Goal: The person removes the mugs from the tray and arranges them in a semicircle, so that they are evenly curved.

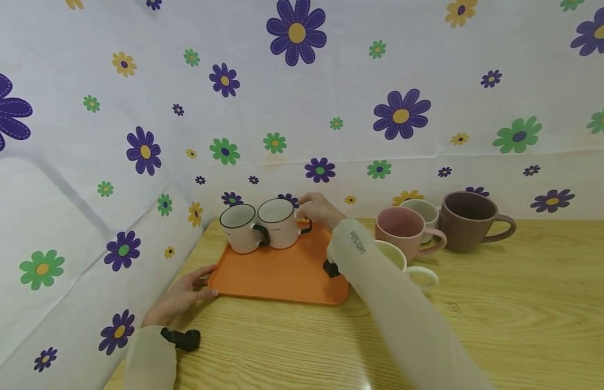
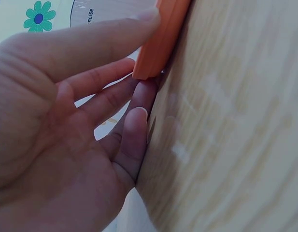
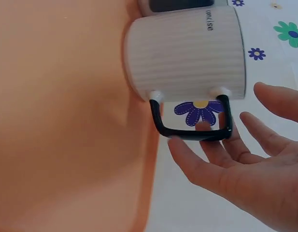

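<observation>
Two white mugs with dark rims and black handles stand side by side at the back of an orange tray (image 1: 277, 276). By the black handle of the right-hand white mug (image 3: 182, 58) is my right hand (image 1: 321, 208). Its fingers (image 3: 194, 162) lie spread at the handle's outer side, partly behind it, while the thumb is apart from the mug. The left white mug (image 1: 238, 230) stands close beside it. My left hand (image 1: 182, 295) grips the tray's front left corner, thumb over the edge and fingers beneath, low against the table.
Right of the tray stand a pink mug (image 1: 401, 225), a pale green mug (image 1: 421, 208), a large brown mug (image 1: 465, 222) and a cream mug (image 1: 391, 254), partly hidden by my right sleeve. A flower-patterned cloth (image 1: 345, 81) hangs behind the wooden table (image 1: 526, 303).
</observation>
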Demonstrator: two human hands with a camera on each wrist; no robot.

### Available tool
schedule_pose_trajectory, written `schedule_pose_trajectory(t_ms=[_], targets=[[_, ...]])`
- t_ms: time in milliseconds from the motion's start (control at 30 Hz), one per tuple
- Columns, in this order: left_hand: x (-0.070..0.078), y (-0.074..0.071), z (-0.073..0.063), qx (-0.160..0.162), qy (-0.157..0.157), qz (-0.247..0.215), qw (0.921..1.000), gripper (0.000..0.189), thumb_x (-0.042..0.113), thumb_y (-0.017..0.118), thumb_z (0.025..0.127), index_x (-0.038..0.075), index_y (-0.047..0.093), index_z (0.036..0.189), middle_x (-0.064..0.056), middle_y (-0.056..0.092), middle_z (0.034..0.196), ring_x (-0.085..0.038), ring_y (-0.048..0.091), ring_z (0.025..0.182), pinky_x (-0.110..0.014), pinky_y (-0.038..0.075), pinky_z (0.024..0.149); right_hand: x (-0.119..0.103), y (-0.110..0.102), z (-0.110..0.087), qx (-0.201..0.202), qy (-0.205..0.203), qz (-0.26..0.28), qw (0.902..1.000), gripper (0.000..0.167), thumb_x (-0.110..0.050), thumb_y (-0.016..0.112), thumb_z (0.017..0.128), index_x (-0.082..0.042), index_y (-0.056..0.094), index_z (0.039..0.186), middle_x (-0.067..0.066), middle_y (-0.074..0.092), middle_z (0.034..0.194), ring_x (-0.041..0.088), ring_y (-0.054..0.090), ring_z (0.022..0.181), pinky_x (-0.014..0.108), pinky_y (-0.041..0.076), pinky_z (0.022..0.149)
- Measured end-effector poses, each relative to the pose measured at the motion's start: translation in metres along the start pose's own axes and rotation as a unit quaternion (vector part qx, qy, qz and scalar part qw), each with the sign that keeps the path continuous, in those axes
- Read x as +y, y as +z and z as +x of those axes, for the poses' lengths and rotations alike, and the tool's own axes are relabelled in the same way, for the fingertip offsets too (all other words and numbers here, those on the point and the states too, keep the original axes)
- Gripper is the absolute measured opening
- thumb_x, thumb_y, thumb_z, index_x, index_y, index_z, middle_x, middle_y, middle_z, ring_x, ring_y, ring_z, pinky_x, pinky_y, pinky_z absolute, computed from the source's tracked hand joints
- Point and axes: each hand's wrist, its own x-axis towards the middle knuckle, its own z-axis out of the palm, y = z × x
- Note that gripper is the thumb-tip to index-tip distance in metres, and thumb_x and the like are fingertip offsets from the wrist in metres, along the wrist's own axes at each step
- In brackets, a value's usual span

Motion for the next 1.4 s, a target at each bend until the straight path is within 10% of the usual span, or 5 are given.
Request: schedule_pose_trajectory(t_ms=[467, 800, 1400], targets=[[0.001, -0.002, 0.001, 0.0, 0.007, 0.011, 0.9999, 0.071, 0.011, 0.068, 0.097, -0.012, 0.03, 0.153, -0.034, 0.048, 0.14, -0.044, 0.054, 0.121, -0.048, 0.048, 0.094, 0.009, 0.024, -0.007, 0.013, 0.011, 0.059, 0.9981, 0.043, 0.002, 0.054, 0.101, 0.002, 0.041, 0.143, 0.002, 0.037, 0.065, 0.017, 0.034, 0.06, 0.049, 0.045, 0.085], [0.002, 0.001, 0.004, -0.002, 0.009, 0.002, 1.0, 0.07, 0.009, 0.069, 0.096, -0.01, 0.033, 0.152, -0.033, 0.05, 0.14, -0.043, 0.054, 0.122, -0.044, 0.048, 0.094, 0.008, 0.025, -0.009, 0.069, -0.03, -0.042, 0.9963, 0.029, -0.006, 0.058, 0.1, 0.004, 0.048, 0.126, 0.021, 0.056, 0.123, 0.027, 0.054, 0.097, 0.048, 0.053, 0.09], [-0.003, -0.004, 0.0, 0.0, 0.005, 0.016, 0.9999, 0.071, 0.011, 0.07, 0.096, -0.01, 0.033, 0.153, -0.034, 0.046, 0.143, -0.045, 0.053, 0.122, -0.048, 0.048, 0.094, -0.019, -0.003, -0.045, 0.04, -0.069, -0.03, 0.9964, 0.037, -0.008, 0.062, 0.1, 0.001, 0.046, 0.133, 0.025, 0.053, 0.141, 0.037, 0.056, 0.121, 0.049, 0.056, 0.081]])
